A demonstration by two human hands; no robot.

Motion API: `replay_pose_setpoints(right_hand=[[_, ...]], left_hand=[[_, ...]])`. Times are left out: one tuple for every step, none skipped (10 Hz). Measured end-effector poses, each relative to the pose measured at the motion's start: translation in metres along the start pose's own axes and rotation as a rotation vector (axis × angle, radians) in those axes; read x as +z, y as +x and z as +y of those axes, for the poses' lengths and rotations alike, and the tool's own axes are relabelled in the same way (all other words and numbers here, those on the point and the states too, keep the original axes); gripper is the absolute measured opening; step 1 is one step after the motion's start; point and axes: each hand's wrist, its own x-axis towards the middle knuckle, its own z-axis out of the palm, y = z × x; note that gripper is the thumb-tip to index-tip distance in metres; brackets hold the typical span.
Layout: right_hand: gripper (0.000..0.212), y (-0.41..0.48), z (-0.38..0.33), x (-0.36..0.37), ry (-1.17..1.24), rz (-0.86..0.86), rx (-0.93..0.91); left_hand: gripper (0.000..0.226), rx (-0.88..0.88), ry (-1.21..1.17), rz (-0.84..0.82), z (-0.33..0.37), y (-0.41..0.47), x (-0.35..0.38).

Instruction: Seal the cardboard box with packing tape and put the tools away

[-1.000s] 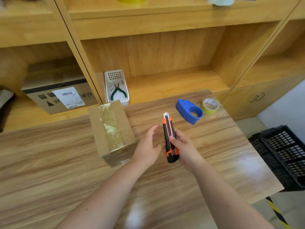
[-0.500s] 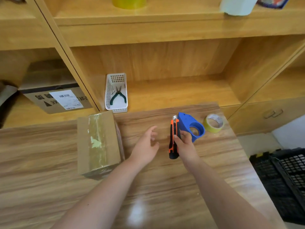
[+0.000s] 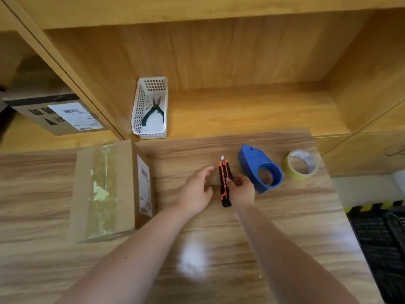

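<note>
A small cardboard box [image 3: 85,194] lies on the wooden table [image 3: 285,227] at the left, with clear tape along its top seam. My right hand [image 3: 241,190] grips an orange and black utility knife [image 3: 224,183] above the table's middle, its blade end pointing away from me. My left hand [image 3: 195,191] hovers just left of the knife, fingers spread, holding nothing. A blue tape dispenser [image 3: 258,170] sits right of the knife. A yellowish tape roll [image 3: 300,164] rests near the table's far right corner.
A white slotted basket [image 3: 140,110] holding green-handled pliers [image 3: 153,113] stands on the shelf behind the table. A labelled cardboard carton [image 3: 59,115] fills the left shelf bay. A black plastic crate [image 3: 381,244] sits on the floor at right.
The camera has tilted and moved forward over the table. My right hand carried the knife a little farther from me, toward the dispenser; my left hand stayed open beside it.
</note>
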Motion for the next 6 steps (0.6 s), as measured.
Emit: replay_pose_setpoints(right_hand=[[0.019,0.009,0.004,0.006,-0.048,0.042,-0.022],[0.013,0.013,0.004,0.007,-0.130,0.039,-0.061],[0.013,0.015,0.008,0.007,-0.261,0.043,-0.109],[0.016,0.017,0.010,0.007,-0.443,0.082,-0.160],[0.016,0.019,0.013,0.006,-0.479,0.095,-0.193],[0.021,0.017,0.017,0.005,-0.424,0.085,-0.236]], left_hand=[[0.061,0.007,-0.024,0.011,-0.005,0.006,0.010],[0.061,0.003,-0.028,0.003,-0.006,0.006,0.016],[0.060,0.004,-0.038,0.007,-0.011,0.008,0.021],[0.059,-0.022,-0.049,0.008,-0.016,0.007,0.022],[0.058,-0.026,-0.092,0.023,-0.024,0.006,0.024],[0.057,-0.044,-0.122,0.042,-0.025,0.002,0.023]])
